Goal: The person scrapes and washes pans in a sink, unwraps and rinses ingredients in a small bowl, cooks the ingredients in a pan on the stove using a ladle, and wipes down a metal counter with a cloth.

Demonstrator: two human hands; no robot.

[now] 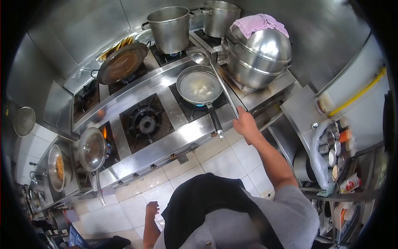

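Observation:
My right hand (pixel 245 123) is closed around the handle of a long steel ladle (pixel 222 85). The ladle's bowl is above the upper rim of a frying pan (pixel 199 86), which holds cloudy liquid with pale pieces in it. Under this pan a blue flame burns, and its black handle points toward me. Beside my body at the lower left hangs my left hand (pixel 152 208), fingers curled; whether anything is inside them is too small to tell.
Behind are a wok of brown liquid (pixel 121 63), two tall pots (pixel 169 31) and a domed steamer (pixel 259 54) with a pink cloth (pixel 260 25). A lidded pan (pixel 92 149) sits left, near an orange flame. Seasoning containers (pixel 333 151) stand right.

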